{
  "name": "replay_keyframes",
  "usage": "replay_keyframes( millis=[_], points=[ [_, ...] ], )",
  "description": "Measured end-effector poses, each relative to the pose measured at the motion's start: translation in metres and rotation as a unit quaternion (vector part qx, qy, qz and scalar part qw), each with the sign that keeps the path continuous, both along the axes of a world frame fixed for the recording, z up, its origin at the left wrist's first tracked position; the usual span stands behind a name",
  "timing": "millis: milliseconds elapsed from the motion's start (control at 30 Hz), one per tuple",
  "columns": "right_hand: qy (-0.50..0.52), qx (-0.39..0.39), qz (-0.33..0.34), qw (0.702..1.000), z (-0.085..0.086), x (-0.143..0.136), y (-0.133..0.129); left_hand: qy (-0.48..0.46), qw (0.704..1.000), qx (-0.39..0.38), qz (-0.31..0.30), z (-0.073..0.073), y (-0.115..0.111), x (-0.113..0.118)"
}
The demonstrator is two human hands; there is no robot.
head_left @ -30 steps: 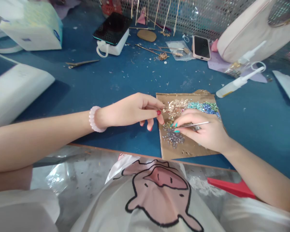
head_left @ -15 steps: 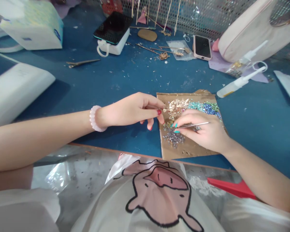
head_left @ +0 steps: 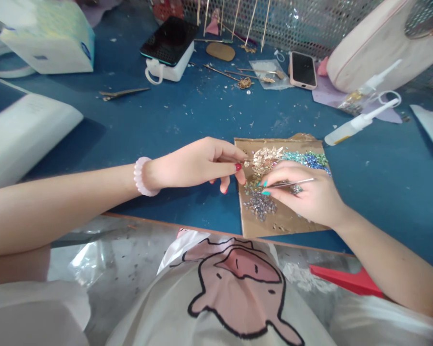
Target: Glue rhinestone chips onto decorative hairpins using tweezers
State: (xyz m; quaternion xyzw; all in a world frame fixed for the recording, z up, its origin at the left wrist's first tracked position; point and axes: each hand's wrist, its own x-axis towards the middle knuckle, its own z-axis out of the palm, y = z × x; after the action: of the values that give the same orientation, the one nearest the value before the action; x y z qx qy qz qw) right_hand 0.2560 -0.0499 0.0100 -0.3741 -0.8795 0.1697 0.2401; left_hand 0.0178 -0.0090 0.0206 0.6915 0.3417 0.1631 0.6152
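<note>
My left hand (head_left: pixel 205 164) is closed at the left edge of a cardboard piece (head_left: pixel 290 221). Thumb and index finger pinch the end of a gold leafy ornament (head_left: pixel 267 156), which lies out to the right over the cardboard. Between thumb and fingers, my right hand (head_left: pixel 310 192) grips a thin metal tool (head_left: pixel 303 181); its working tip is hidden by the fingertips. Below those fingertips lies a pile of grey beads (head_left: pixel 260 205), with yellowish ones (head_left: pixel 251 184) beside it. Teal, blue and green beads (head_left: pixel 306 159) spread behind my right hand.
Right of the cardboard lies a glue bottle (head_left: pixel 350 129) with a long nozzle. At the back are a phone on a white block (head_left: pixel 171 41), gold hairpins (head_left: pixel 243 82) and a pink-cased phone (head_left: pixel 303 70). A metal clip (head_left: pixel 124 93) and tissue pack (head_left: pixel 48 48) lie left.
My right hand has shifted very slightly right and up with the metal tool, its fingertips moving a little off the grey beads. My left hand stays in place.
</note>
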Motion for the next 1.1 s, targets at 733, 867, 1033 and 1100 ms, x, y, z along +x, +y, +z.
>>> replay_keyframes(
  millis=[733, 867, 1033, 1100],
  points=[
    [0.013, -0.019, -0.020, 1.000, -0.0017, -0.0040, 0.0009, 0.024, 1.000, 0.005, 0.008, 0.0036, -0.0015, 0.0031],
    [0.016, -0.021, -0.015, 1.000, -0.0013, -0.0038, 0.0008, 0.022, 1.000, 0.005, 0.009, 0.0037, -0.0016, 0.0029],
    [0.017, -0.028, -0.015, 0.999, -0.0007, -0.0037, -0.0002, 0.025, 1.000, 0.008, 0.007, 0.0055, -0.0013, 0.0037],
    [0.017, -0.030, -0.012, 0.999, -0.0007, -0.0039, -0.0006, 0.028, 1.000, 0.009, 0.007, 0.0063, -0.0015, 0.0042]
  ],
)
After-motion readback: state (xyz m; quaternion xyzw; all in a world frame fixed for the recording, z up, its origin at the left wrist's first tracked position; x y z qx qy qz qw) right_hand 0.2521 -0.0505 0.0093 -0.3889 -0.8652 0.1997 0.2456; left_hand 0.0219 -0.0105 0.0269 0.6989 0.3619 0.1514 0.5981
